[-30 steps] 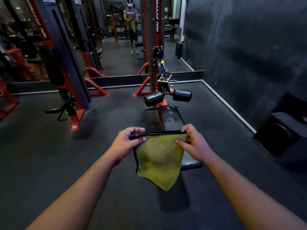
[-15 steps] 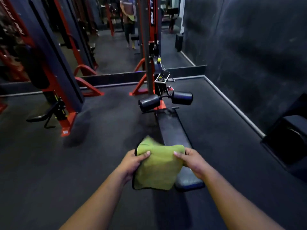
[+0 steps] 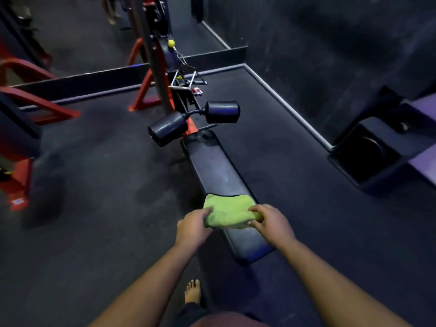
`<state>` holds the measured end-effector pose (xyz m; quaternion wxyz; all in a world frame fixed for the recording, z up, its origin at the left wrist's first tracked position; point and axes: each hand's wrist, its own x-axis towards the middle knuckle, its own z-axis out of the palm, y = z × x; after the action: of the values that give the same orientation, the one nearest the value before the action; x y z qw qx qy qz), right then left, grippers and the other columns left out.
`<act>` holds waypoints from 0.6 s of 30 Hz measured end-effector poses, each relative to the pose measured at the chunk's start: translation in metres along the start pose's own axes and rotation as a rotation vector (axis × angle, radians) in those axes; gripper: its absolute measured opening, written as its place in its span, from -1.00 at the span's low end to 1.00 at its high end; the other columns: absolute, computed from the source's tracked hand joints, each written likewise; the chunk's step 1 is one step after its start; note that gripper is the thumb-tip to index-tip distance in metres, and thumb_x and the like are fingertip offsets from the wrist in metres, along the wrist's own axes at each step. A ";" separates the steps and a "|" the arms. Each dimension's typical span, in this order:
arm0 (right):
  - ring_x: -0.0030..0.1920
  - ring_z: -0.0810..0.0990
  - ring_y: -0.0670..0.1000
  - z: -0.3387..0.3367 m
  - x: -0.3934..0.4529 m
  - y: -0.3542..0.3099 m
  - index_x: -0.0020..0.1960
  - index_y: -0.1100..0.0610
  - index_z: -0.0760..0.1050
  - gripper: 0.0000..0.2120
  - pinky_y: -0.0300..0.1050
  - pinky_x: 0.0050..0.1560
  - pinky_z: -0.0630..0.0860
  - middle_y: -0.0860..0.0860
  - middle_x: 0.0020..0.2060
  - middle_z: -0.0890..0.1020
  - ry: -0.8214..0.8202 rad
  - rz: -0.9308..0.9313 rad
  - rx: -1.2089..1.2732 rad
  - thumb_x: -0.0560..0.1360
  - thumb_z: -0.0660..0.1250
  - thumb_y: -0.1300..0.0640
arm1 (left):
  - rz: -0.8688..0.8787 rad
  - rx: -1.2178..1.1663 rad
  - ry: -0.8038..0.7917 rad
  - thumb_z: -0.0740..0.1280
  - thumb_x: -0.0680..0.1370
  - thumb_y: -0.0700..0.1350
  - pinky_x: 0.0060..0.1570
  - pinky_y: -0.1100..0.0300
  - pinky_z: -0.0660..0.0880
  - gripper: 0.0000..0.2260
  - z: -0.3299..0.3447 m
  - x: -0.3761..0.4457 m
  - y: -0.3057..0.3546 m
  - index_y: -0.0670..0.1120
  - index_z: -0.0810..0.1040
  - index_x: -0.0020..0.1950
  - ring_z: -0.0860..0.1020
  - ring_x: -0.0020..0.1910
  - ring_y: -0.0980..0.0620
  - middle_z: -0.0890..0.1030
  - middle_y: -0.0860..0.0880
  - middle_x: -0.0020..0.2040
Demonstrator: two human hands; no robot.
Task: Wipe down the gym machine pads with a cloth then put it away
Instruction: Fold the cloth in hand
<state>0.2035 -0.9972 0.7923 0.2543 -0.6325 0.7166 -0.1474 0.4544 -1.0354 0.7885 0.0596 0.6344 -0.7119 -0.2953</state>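
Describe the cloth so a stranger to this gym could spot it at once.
Find the red-framed machine standing before the mirror, then follow the long black bench pad that runs from it toward the camera. The cloth lies bunched on the pad's near half, with the left hand and right hand gripping its two ends. It is the only bright yellow-green thing among black pads and dark flooring.

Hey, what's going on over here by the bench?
A person is leaning over a long black bench pad with a folded green cloth laid on its near half. The left hand holds the cloth's left edge and the right hand grips its right edge. Two black roller pads sit at the bench's far end. Wiping looks about to begin.
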 end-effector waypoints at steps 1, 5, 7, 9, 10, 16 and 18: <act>0.12 0.56 0.07 -0.005 0.006 -0.003 0.19 -0.01 0.64 -0.64 -0.02 0.08 0.53 -0.04 0.04 0.58 0.048 -0.008 -0.040 0.44 0.55 -0.06 | 0.038 0.139 0.041 0.46 0.47 0.06 0.20 0.02 0.45 -0.47 -0.006 0.009 0.005 0.24 0.46 0.44 0.53 0.31 -0.05 0.59 0.07 0.25; 0.05 0.50 0.01 -0.015 0.049 0.004 0.02 0.06 0.64 -0.74 -0.07 0.08 0.48 -0.04 -0.01 0.50 0.178 0.014 0.073 0.46 0.51 -0.09 | 0.127 0.208 0.099 0.43 0.46 0.17 0.35 -0.11 0.35 -0.71 -0.012 0.068 0.002 0.15 0.64 0.15 0.40 0.34 -0.01 0.46 0.06 0.24; -0.09 0.56 -0.04 -0.020 0.067 0.009 -0.02 0.01 0.59 -0.83 -0.05 -0.02 0.51 0.00 -0.11 0.59 0.179 0.124 0.285 0.50 0.51 -0.04 | 0.208 0.075 0.023 0.45 0.46 0.17 0.42 -0.19 0.30 -0.72 -0.008 0.101 0.001 0.06 0.66 0.07 0.39 0.41 -0.03 0.51 0.04 0.31; -0.25 0.52 -0.08 -0.021 0.083 0.020 -0.05 -0.02 0.52 -0.83 0.03 -0.15 0.52 0.02 -0.23 0.61 0.198 0.245 0.434 0.52 0.50 -0.01 | 0.219 -0.133 -0.101 0.41 0.47 0.24 0.16 -0.03 0.46 -0.64 -0.001 0.127 0.005 -0.05 0.63 -0.02 0.57 0.15 -0.04 0.64 0.00 0.07; -0.25 0.52 -0.08 -0.020 0.091 0.026 -0.05 -0.02 0.50 -0.82 0.05 -0.15 0.52 0.00 -0.25 0.61 0.223 0.280 0.485 0.53 0.50 0.00 | 0.172 -0.254 -0.157 0.43 0.48 0.24 -0.03 0.05 0.48 -0.63 0.003 0.135 0.008 -0.07 0.61 -0.04 0.60 -0.05 0.02 0.65 -0.03 -0.08; 0.02 0.62 0.06 0.015 0.145 0.104 0.15 0.03 0.44 -0.65 -0.04 -0.03 0.49 -0.03 -0.01 0.64 0.281 0.482 0.428 0.51 0.50 -0.08 | -0.023 -0.589 -0.360 0.44 0.38 0.30 -0.13 0.14 0.50 -0.58 0.096 0.176 0.023 -0.03 0.61 -0.01 0.54 -0.21 0.19 0.65 0.09 -0.18; 0.08 0.60 0.07 0.038 0.169 0.139 0.22 0.05 0.42 -0.60 -0.07 -0.02 0.44 -0.02 0.09 0.61 0.240 0.489 0.330 0.52 0.48 -0.09 | -0.123 -0.589 -0.389 0.43 0.34 0.33 -0.08 0.07 0.54 -0.57 0.145 0.194 0.019 -0.01 0.62 -0.07 0.58 -0.16 0.11 0.67 0.08 -0.18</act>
<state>0.0968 -1.1367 0.6569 0.2950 -0.3700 0.8387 -0.2696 0.3347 -1.1673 0.6231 0.0854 0.5633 -0.5548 -0.6063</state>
